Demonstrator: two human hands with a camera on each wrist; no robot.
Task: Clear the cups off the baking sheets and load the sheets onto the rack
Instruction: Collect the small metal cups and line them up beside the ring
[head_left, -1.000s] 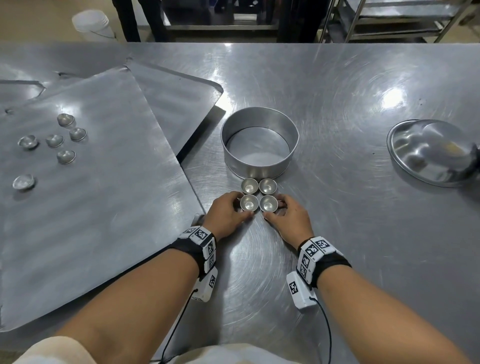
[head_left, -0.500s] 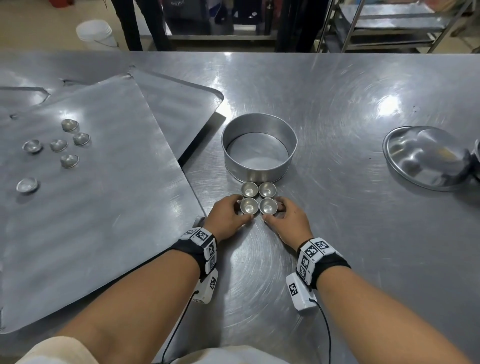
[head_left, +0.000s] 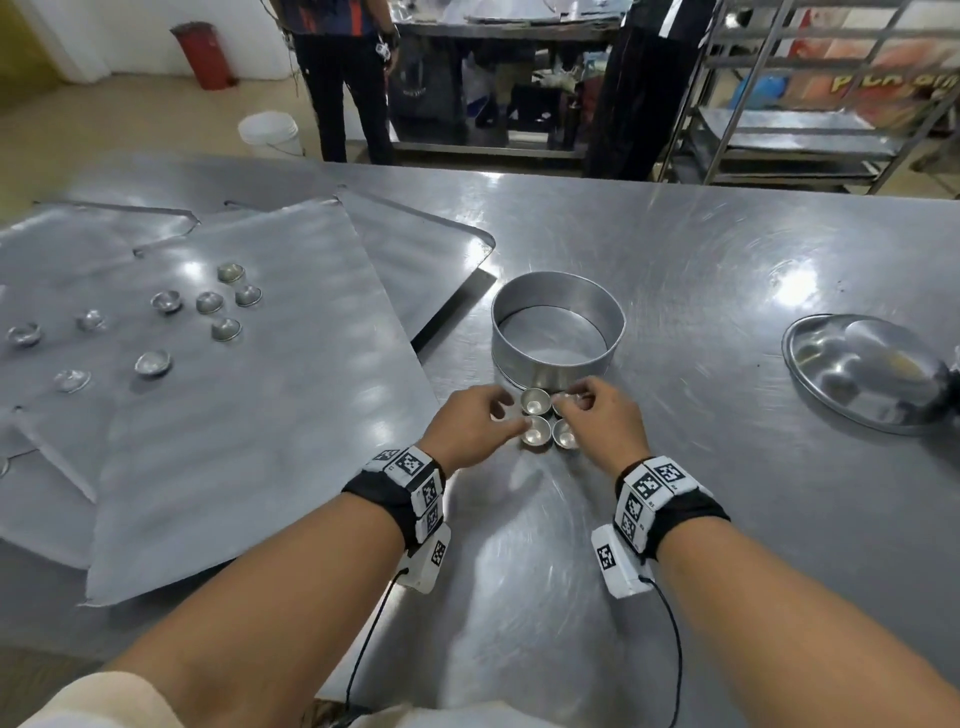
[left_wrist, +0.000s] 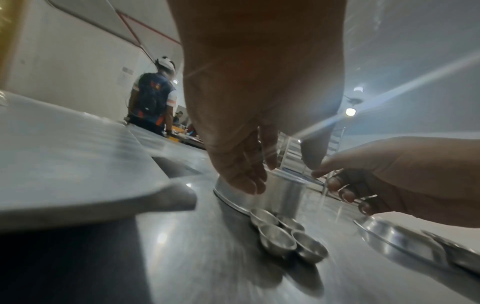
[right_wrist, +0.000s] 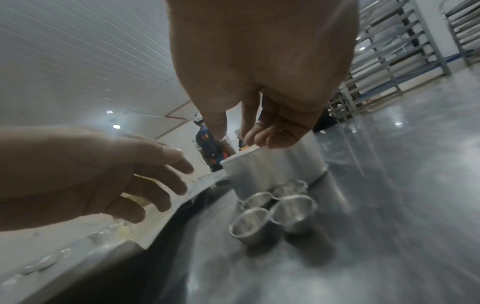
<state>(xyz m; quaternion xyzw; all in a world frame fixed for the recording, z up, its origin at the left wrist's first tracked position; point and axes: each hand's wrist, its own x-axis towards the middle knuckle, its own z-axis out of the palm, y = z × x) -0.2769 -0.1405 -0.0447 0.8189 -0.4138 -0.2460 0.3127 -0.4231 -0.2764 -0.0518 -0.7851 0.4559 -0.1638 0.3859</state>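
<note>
Four small metal cups (head_left: 536, 431) stand in a tight square on the steel table (head_left: 701, 291), just in front of a round ring pan (head_left: 558, 332). My left hand (head_left: 506, 415) hovers at their left and my right hand (head_left: 571, 408) at their right, partly covering the far right cup. In the wrist views both hands (left_wrist: 280, 172) (right_wrist: 241, 135) hang above the cups (left_wrist: 278, 238) (right_wrist: 249, 226) with loosely curled fingers and hold nothing. Several overlapping baking sheets (head_left: 234, 441) lie at the left; the top one carries several more small cups (head_left: 210, 302). A rack (head_left: 810, 119) stands beyond the table at the back right.
A shallow round metal plate (head_left: 862, 374) lies at the table's right edge. Two people (head_left: 343, 78) stand behind the far edge, near a white bucket (head_left: 270, 132) and a red bin (head_left: 205, 54). The near sheet's edge (head_left: 426, 364) lies close to my left hand.
Both hands were resting on the table with fingers against the near two cups; they have lifted off and now hover over the group. The cups stayed put. My view has tilted upward.
</note>
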